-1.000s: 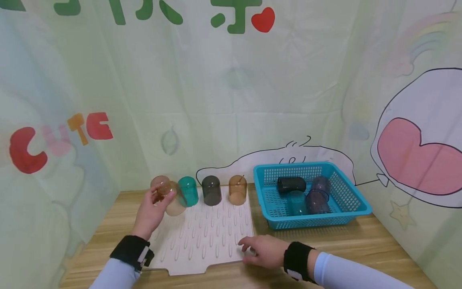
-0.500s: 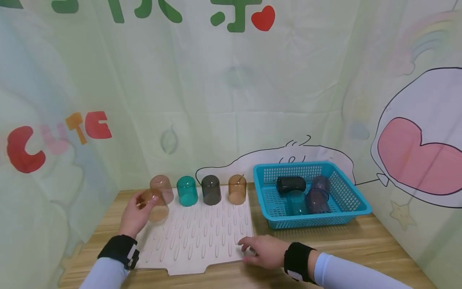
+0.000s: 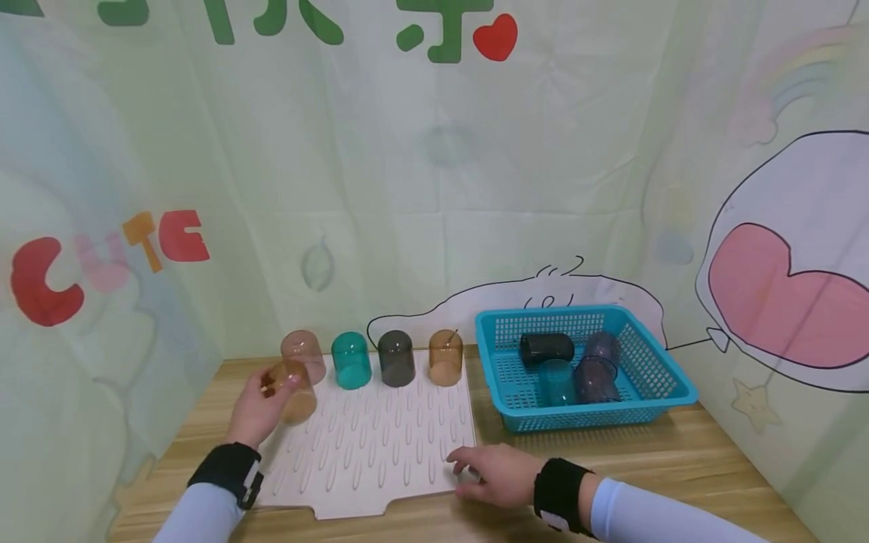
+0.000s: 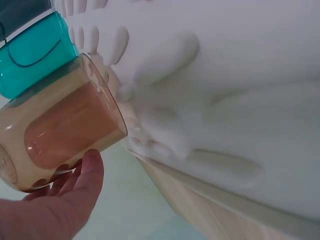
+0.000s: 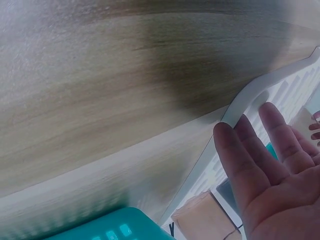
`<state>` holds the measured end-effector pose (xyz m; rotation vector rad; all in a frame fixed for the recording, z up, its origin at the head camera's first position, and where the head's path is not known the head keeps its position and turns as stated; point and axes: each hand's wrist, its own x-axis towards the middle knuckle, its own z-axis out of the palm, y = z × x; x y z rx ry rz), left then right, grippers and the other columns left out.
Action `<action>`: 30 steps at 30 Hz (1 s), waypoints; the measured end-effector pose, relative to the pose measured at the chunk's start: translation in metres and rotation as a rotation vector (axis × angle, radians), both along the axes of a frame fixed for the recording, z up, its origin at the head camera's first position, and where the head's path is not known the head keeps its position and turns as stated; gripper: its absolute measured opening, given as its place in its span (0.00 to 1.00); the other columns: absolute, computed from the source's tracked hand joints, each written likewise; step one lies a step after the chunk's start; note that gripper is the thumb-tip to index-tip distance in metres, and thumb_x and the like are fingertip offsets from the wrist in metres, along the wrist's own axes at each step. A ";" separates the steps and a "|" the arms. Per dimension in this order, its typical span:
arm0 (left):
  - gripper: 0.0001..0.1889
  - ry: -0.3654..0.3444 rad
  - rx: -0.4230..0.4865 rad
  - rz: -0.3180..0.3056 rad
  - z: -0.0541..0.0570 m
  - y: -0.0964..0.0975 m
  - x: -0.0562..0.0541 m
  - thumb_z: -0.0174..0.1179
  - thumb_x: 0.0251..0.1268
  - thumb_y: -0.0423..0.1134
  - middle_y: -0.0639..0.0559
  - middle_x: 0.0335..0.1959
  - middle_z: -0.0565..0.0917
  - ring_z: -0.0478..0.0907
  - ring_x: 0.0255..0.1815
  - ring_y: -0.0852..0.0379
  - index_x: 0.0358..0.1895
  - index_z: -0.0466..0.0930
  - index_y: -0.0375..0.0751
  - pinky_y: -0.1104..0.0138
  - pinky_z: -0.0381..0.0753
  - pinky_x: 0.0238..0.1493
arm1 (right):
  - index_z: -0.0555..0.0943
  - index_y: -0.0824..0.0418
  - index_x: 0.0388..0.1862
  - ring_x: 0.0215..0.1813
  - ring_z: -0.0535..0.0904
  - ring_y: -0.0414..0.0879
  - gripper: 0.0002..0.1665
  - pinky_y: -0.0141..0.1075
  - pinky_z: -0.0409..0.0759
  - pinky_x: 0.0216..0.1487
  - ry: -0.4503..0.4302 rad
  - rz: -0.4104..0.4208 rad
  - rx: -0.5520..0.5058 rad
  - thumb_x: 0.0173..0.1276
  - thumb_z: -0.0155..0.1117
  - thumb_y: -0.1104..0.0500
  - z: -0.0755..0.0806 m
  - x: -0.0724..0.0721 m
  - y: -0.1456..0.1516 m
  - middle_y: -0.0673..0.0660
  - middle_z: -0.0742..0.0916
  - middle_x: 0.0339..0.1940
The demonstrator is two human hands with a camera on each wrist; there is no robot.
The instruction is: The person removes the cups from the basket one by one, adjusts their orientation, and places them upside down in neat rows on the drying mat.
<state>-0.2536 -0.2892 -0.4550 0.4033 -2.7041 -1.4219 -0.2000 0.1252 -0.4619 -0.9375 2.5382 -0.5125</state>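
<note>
My left hand holds an amber see-through cup upside down at the left side of a white ridged drainer tray. In the left wrist view, the thumb and fingers grip the amber cup's side, and its rim meets the tray surface. Just behind it stands a pink cup. A teal cup, a dark grey cup and another amber cup stand upside down along the tray's back edge. My right hand lies at the tray's right front edge, fingers loosely bent around nothing, the fingertips by the edge.
To the right of the tray sits a blue plastic basket. Inside lie a black cup, a teal cup and purple cups. A wood-grain table lies beneath, with a printed cloth behind.
My left hand has carried the amber cup leftward and down to the tray, in front of the pink cup. Over the last half second it has barely moved. The right hand stays in place.
</note>
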 end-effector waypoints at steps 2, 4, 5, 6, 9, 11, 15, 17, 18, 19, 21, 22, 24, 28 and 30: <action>0.51 -0.008 -0.006 -0.003 0.000 0.001 -0.001 0.48 0.74 0.68 0.25 0.76 0.55 0.59 0.71 0.27 0.80 0.40 0.30 0.38 0.67 0.72 | 0.75 0.50 0.66 0.45 0.80 0.32 0.26 0.35 0.83 0.54 0.008 0.002 -0.001 0.73 0.65 0.45 0.000 0.000 0.000 0.43 0.87 0.52; 0.52 -0.014 -0.015 -0.007 -0.001 0.002 -0.001 0.48 0.74 0.68 0.24 0.76 0.55 0.59 0.71 0.27 0.80 0.39 0.30 0.38 0.67 0.72 | 0.75 0.50 0.66 0.45 0.80 0.32 0.26 0.35 0.83 0.54 0.015 0.004 0.000 0.73 0.65 0.45 0.000 0.001 -0.001 0.43 0.87 0.52; 0.52 -0.017 -0.020 -0.008 -0.001 0.002 -0.001 0.48 0.74 0.68 0.24 0.76 0.54 0.59 0.71 0.26 0.80 0.39 0.29 0.38 0.66 0.72 | 0.75 0.50 0.66 0.45 0.80 0.31 0.26 0.35 0.83 0.53 0.017 0.004 0.000 0.73 0.65 0.46 0.001 0.001 -0.001 0.43 0.87 0.52; 0.52 -0.019 -0.024 -0.007 -0.001 0.003 -0.001 0.47 0.74 0.68 0.24 0.76 0.54 0.59 0.71 0.26 0.80 0.39 0.29 0.38 0.66 0.72 | 0.75 0.51 0.66 0.45 0.80 0.31 0.26 0.34 0.83 0.53 0.018 0.003 0.001 0.73 0.65 0.46 0.000 0.001 -0.001 0.43 0.87 0.52; 0.52 -0.018 -0.032 -0.007 -0.002 0.003 -0.002 0.46 0.74 0.68 0.24 0.77 0.53 0.59 0.70 0.26 0.80 0.38 0.29 0.37 0.66 0.72 | 0.76 0.50 0.66 0.44 0.79 0.31 0.26 0.35 0.83 0.53 0.010 -0.005 0.002 0.72 0.65 0.46 0.001 0.001 -0.002 0.42 0.87 0.51; 0.52 -0.020 -0.034 -0.004 -0.002 0.003 -0.002 0.46 0.74 0.68 0.23 0.77 0.53 0.59 0.70 0.26 0.80 0.37 0.29 0.37 0.66 0.72 | 0.76 0.50 0.66 0.44 0.79 0.31 0.26 0.35 0.83 0.53 0.008 -0.010 0.002 0.72 0.65 0.46 0.002 0.001 -0.002 0.42 0.87 0.51; 0.53 -0.021 -0.038 -0.001 -0.002 0.004 -0.003 0.45 0.74 0.69 0.23 0.77 0.53 0.59 0.70 0.26 0.80 0.36 0.29 0.37 0.66 0.72 | 0.76 0.50 0.66 0.44 0.79 0.31 0.26 0.35 0.83 0.53 0.023 -0.007 0.005 0.72 0.65 0.45 0.000 0.001 -0.001 0.42 0.87 0.51; 0.53 -0.021 -0.040 -0.001 -0.002 0.004 -0.003 0.45 0.74 0.69 0.23 0.77 0.52 0.59 0.71 0.26 0.80 0.36 0.29 0.37 0.66 0.72 | 0.76 0.50 0.66 0.45 0.79 0.31 0.26 0.35 0.83 0.53 0.026 -0.006 0.006 0.72 0.65 0.44 -0.001 0.000 -0.001 0.42 0.87 0.51; 0.53 -0.022 -0.040 0.000 -0.003 0.004 -0.004 0.45 0.74 0.69 0.22 0.77 0.52 0.59 0.71 0.25 0.80 0.35 0.29 0.37 0.65 0.72 | 0.76 0.49 0.66 0.45 0.79 0.31 0.26 0.35 0.83 0.53 0.026 -0.005 0.006 0.72 0.65 0.44 -0.002 0.000 -0.001 0.41 0.87 0.51; 0.53 -0.023 -0.040 -0.001 -0.003 0.004 -0.004 0.45 0.74 0.69 0.22 0.77 0.52 0.59 0.71 0.25 0.80 0.35 0.29 0.37 0.65 0.72 | 0.76 0.49 0.66 0.45 0.79 0.31 0.26 0.35 0.83 0.53 0.025 -0.005 0.006 0.72 0.65 0.44 -0.002 0.000 0.000 0.41 0.87 0.51; 0.53 -0.028 -0.041 -0.003 -0.003 0.004 -0.004 0.44 0.74 0.69 0.22 0.77 0.51 0.58 0.71 0.25 0.80 0.34 0.29 0.37 0.65 0.72 | 0.76 0.49 0.66 0.45 0.79 0.31 0.26 0.35 0.83 0.53 0.016 -0.008 0.006 0.73 0.65 0.44 -0.002 0.000 0.000 0.41 0.87 0.51; 0.53 -0.031 -0.038 -0.003 -0.003 0.004 -0.005 0.44 0.74 0.69 0.22 0.77 0.50 0.58 0.71 0.25 0.80 0.34 0.28 0.37 0.64 0.72 | 0.76 0.49 0.66 0.45 0.79 0.31 0.26 0.35 0.83 0.54 0.012 -0.009 0.006 0.73 0.65 0.44 -0.003 0.000 0.000 0.41 0.87 0.51; 0.54 -0.039 -0.036 -0.004 -0.003 0.004 -0.005 0.44 0.74 0.69 0.21 0.78 0.50 0.58 0.71 0.25 0.80 0.33 0.28 0.37 0.64 0.72 | 0.76 0.48 0.66 0.45 0.79 0.31 0.26 0.35 0.83 0.54 0.006 -0.012 0.006 0.73 0.65 0.44 -0.003 0.000 0.000 0.41 0.87 0.51; 0.55 -0.034 -0.036 -0.004 -0.002 0.003 -0.004 0.44 0.74 0.70 0.21 0.77 0.49 0.58 0.71 0.25 0.80 0.33 0.28 0.35 0.63 0.72 | 0.76 0.48 0.66 0.43 0.79 0.31 0.26 0.35 0.83 0.53 0.013 -0.012 0.010 0.73 0.65 0.44 -0.004 0.000 0.000 0.41 0.87 0.51; 0.54 -0.017 -0.046 0.000 -0.001 0.003 -0.004 0.44 0.74 0.70 0.21 0.77 0.50 0.58 0.71 0.25 0.80 0.33 0.28 0.35 0.63 0.72 | 0.76 0.49 0.66 0.42 0.79 0.31 0.26 0.34 0.83 0.52 0.022 -0.009 0.011 0.73 0.65 0.44 -0.004 0.000 -0.001 0.41 0.87 0.51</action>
